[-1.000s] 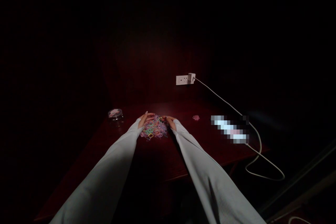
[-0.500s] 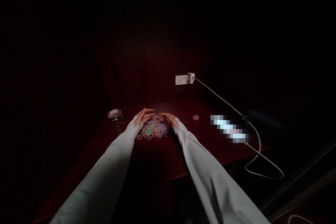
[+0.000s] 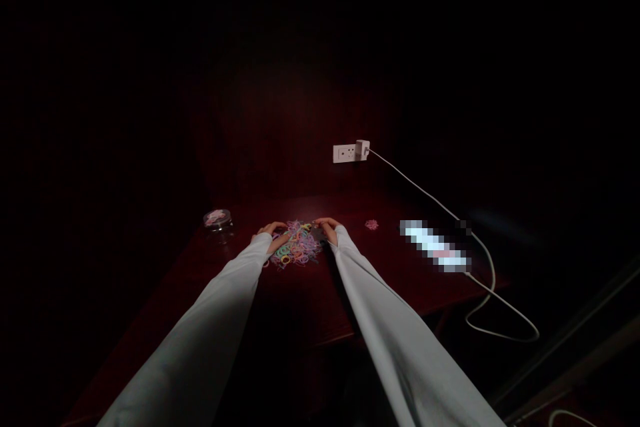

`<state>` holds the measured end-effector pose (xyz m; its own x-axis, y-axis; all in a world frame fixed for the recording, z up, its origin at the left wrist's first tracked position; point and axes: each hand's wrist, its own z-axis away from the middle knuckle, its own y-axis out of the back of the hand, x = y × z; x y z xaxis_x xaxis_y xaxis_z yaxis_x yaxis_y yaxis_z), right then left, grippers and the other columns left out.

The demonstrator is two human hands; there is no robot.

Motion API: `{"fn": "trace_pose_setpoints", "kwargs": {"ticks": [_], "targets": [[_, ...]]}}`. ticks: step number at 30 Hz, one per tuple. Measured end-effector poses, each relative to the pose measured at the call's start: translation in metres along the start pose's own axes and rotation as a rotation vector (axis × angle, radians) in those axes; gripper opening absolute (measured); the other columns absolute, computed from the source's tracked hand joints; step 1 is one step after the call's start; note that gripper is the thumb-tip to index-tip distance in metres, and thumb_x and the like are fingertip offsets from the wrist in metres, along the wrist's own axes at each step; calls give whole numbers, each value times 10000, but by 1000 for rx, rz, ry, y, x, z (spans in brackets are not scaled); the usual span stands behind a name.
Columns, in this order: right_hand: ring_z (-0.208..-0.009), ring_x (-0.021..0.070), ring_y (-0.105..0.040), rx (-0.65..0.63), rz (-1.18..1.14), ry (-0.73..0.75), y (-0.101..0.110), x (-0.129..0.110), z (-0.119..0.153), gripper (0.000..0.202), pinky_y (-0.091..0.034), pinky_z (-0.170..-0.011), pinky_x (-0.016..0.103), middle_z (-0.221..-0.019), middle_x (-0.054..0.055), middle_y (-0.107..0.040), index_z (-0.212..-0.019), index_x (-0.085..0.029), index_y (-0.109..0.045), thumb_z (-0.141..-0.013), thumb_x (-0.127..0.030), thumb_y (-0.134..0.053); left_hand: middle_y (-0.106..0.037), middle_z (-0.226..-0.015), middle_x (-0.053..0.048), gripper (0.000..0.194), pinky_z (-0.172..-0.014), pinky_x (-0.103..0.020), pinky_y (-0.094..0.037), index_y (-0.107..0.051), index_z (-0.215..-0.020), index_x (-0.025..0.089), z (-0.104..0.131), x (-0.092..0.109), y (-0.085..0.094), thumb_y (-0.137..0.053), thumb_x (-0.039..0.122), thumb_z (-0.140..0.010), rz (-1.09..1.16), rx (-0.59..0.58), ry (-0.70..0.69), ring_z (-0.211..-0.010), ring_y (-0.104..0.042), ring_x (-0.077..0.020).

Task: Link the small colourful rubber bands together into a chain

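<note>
A heap of small colourful hair ties (image 3: 297,250) lies on the dark red table (image 3: 310,307). At the heap's left edge is my left hand (image 3: 274,233), its thumb apart from the curved fingers and beside the bands. My right hand (image 3: 329,227) curves along the far right edge, fingers bent loosely toward the heap. Neither hand shows anything lifted in it. Both arms wear pale long sleeves. Some fingertips are too dim to make out.
A clear round jar (image 3: 218,221) with a pink-patterned lid stands at left. A small pink cluster of bands (image 3: 371,224) lies at right. Beyond it a bright, blurred-out device (image 3: 435,245) connects to a white cable (image 3: 493,260) from a charger (image 3: 363,149) in the wall socket (image 3: 343,153).
My hands have parted slightly and bent their fingers at the heap's sides. More of the heap's far part shows between them. The view has shifted a little.
</note>
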<state>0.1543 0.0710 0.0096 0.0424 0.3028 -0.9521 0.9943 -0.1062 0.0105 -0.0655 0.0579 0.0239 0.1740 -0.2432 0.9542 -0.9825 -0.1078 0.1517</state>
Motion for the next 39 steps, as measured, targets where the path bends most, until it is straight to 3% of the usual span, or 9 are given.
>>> {"fn": "trace_pose_setpoints", "kwargs": {"ticks": [4, 10, 15, 20, 23, 28, 39], "targets": [[-878, 212, -681, 22, 74, -13, -6, 9, -2, 286, -535, -863, 342, -906, 47, -773, -809, -225, -713, -824, -492, -610, -754, -924, -56, 358, -792, -306, -522, -740, -779, 281, -2, -4, 0, -912, 320, -468, -149, -42, -90, -959, -664, -277], [-753, 180, -633, 29, 97, -23, -15, 20, -3, 252, -518, -764, 306, -811, 28, -750, -843, -216, -722, -827, -458, -656, -639, -755, 17, 413, -618, -246, -441, -750, -820, 239, -17, -21, 4, -900, 324, -444, -196, -103, -77, -627, -519, -134], [-726, 176, -606, 2, 81, -4, -14, 22, -2, 335, -488, -705, 286, -765, 26, -728, -831, -220, -720, -806, -551, -683, -615, -731, 52, 377, -579, -223, -447, -723, -898, 206, -30, -34, 10, -825, 282, -544, -216, -180, -54, -585, -512, -100], [-721, 178, -594, -22, 40, 32, -15, 27, -4, 388, -465, -699, 292, -762, 26, -713, -789, -235, -695, -757, -620, -657, -678, -788, 8, 292, -651, -256, -517, -737, -875, 211, -40, -43, 12, -789, 286, -597, -246, -89, -155, -687, -618, -151], [-697, 172, -573, -20, 41, 37, -15, 27, -4, 402, -447, -679, 289, -754, 29, -704, -773, -232, -683, -745, -632, -651, -732, -871, -28, 284, -678, -264, -540, -742, -857, 204, -43, -42, 11, -793, 312, -599, -231, -36, -170, -744, -657, -172], [-627, 142, -521, -50, 68, 39, -10, 18, 0, 375, -398, -607, 259, -700, 11, -671, -800, -214, -707, -745, -584, -686, -759, -858, -39, 373, -579, -242, -500, -744, -929, 173, -42, -30, 9, -800, 384, -627, -124, -69, -113, -607, -627, -134], [-637, 144, -537, -85, 83, 18, -7, 10, 2, 332, -412, -610, 256, -758, 33, -720, -771, -212, -722, -750, -543, -724, -798, -872, -98, 392, -705, -283, -578, -767, -921, 154, -31, -12, 13, -817, 434, -652, -22, -86, -157, -765, -735, -206]]}}
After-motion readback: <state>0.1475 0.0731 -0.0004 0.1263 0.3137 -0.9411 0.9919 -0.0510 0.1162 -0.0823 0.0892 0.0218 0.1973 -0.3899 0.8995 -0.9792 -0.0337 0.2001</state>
